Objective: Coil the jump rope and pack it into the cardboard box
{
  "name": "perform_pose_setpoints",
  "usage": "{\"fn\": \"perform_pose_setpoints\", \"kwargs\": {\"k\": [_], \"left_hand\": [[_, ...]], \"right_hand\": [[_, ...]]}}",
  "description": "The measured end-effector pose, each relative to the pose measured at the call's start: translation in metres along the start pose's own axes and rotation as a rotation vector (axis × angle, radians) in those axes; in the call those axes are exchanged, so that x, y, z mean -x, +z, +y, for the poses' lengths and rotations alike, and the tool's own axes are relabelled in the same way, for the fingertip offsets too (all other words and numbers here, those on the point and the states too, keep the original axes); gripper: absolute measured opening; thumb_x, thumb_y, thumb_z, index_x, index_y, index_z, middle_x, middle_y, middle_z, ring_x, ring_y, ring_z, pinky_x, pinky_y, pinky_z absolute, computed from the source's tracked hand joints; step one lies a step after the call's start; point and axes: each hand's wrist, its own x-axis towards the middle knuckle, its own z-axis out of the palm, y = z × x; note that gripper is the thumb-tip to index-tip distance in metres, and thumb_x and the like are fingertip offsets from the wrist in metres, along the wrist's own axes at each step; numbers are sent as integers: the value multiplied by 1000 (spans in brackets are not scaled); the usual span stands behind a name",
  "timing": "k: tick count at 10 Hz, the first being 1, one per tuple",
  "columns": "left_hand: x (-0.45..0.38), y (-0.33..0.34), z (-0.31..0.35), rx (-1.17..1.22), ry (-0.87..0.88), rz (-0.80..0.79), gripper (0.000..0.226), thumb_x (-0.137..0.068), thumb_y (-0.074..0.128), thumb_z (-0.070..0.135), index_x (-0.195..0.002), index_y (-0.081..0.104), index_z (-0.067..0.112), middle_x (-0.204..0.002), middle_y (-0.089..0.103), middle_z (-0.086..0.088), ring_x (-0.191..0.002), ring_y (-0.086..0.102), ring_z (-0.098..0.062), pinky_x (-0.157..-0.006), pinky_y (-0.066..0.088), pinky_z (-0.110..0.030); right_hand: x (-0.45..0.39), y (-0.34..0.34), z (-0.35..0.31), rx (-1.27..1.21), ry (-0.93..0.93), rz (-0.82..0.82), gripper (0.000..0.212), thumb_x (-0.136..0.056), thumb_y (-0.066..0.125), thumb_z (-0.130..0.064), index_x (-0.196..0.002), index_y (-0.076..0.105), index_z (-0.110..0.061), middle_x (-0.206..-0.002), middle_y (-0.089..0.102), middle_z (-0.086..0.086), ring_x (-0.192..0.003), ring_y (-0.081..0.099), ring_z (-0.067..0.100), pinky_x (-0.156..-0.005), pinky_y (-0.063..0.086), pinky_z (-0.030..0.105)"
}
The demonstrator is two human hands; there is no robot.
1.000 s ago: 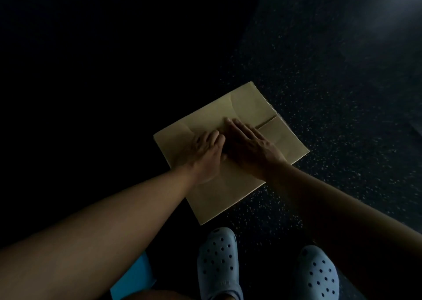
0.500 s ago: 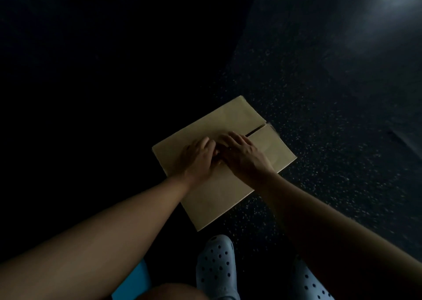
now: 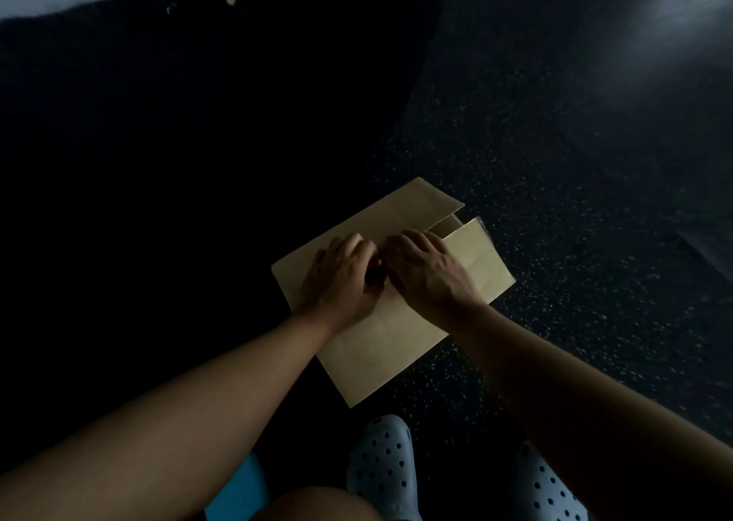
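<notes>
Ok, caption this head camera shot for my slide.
Both hands, left hand and right hand, press on the cardboard box flaps on a dark floor.

floor (image 3: 555, 211): dark, pale-speckled | light: dim, pale glare (image 3: 674, 16) top right

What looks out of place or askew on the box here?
One top flap of the cardboard box sits raised at the far right corner, leaving a gap. Both hands, left and right, rest on top.
</notes>
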Motion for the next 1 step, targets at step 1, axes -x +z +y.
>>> {"fn": "perform_pose_setpoints", "kwargs": {"k": [1], "left_hand": [[-1, 0, -1, -8, 19, 18, 25, -90, 54, 44, -102, 57, 22, -107, 59, -2, -101, 58, -25, -84, 46, -40]], "right_hand": [[-1, -2, 1, 8, -10, 20, 44, -95, 46, -29, -129, 70, -13, -131, 69, 12, -124, 63, 35, -106, 47, 45]]}}
